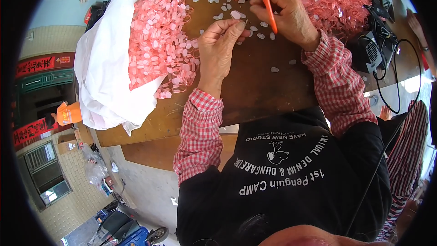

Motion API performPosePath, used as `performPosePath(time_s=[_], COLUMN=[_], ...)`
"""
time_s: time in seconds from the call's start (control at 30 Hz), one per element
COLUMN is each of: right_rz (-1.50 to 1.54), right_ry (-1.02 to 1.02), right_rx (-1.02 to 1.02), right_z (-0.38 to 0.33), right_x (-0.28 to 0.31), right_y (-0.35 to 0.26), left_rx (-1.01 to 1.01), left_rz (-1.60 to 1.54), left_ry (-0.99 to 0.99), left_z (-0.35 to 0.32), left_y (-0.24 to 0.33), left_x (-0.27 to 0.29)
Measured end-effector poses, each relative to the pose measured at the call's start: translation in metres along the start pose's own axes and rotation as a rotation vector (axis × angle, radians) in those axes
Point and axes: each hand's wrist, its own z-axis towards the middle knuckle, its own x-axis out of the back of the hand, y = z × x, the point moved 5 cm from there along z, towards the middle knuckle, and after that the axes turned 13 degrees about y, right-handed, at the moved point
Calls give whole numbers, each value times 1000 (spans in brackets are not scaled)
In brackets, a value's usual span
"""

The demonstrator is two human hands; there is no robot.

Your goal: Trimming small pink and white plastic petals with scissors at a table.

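My left hand is closed over the middle of the table, its thumb and fingertips pinched together at a small pale pink oval piece. Just to the right, my right hand grips an orange-handled tool with a thin dark metal end pointing away from me; its exact kind is unclear. Small whitish oval pieces lie scattered on the wood below and beyond both hands. A large heap of pink plastic pieces rises past my right hand. More pink pieces spill from a white sack left of my left hand.
The brown wooden table ends close to my body. A black vented box with a looping black cable sits at the right. Another person's arm reaches in at the far right. A person in an orange vest and a scooter are at the left.
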Motion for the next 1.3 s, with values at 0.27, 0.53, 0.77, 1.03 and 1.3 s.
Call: performPosePath(time_s=[0.27,0.53,0.77,1.03,1.3], right_rz=[-6,97,-337,-360,-438], right_ry=[-115,-82,-66,-125,-131], right_rx=[215,96,158,320,323], right_z=[-2,-4,3,-20,-24], right_x=[-9,-10,3,-20,-23], right_y=[-17,-1,-3,-31,-27], left_rx=[-92,-147,-233,-523,-785], left_rz=[190,230,126,293,567], left_ry=[-76,-113,120,213,145], left_z=[-1,-1,2,0,-5], left_y=[4,-2,7,19,28], left_x=[-1,-5,7,10,-4])
